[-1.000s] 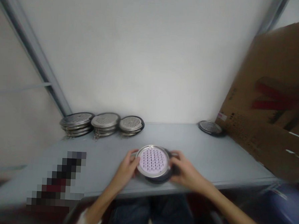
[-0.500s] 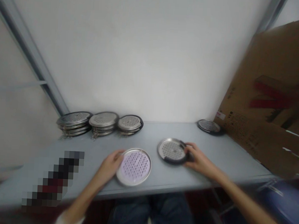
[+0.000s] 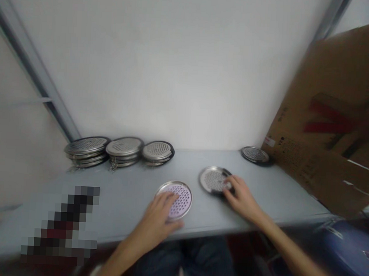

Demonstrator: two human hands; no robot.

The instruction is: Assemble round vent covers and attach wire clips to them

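A round perforated metal disc with a purple face (image 3: pixel 182 201) lies near the table's front edge. My left hand (image 3: pixel 158 217) rests over its left side, fingers spread across the face and thumb apart at the lower rim. To the right and a little farther back lies another round perforated metal disc (image 3: pixel 211 179), silver with a black band along part of its rim. My right hand (image 3: pixel 240 196) has its fingers and thumb closed around that disc's right edge; blur hides the exact contact.
Three stacks of similar discs, the left (image 3: pixel 88 145), middle (image 3: pixel 125 146) and right (image 3: pixel 157 151), stand along the wall. One more disc (image 3: pixel 254 155) lies at the back right beside a large cardboard box (image 3: pixel 319 161). A pixelated patch covers the table's left part.
My left hand has moved right from the purple-faced disc's left rim to lie over its face. The view has shifted slightly. My right hand stays at the black-banded disc, which sits slightly farther back.
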